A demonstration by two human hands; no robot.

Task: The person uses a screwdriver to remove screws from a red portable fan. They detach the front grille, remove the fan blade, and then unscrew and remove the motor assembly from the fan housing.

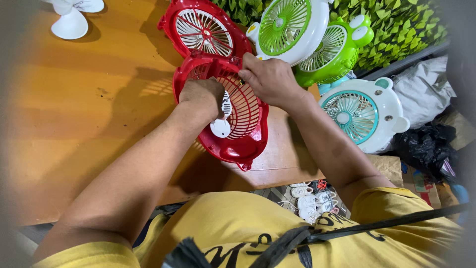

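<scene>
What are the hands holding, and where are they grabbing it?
Both hold the red fan grille. The left hand grips its middle, by the white hub; the right hand pinches its top rim.

left hand [202, 97] on red fan grille [243, 111] | right hand [267, 79] at its rim | wooden table [74, 114]

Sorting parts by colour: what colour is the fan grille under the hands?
Red fan grille, with a white centre cap; head view.
</scene>
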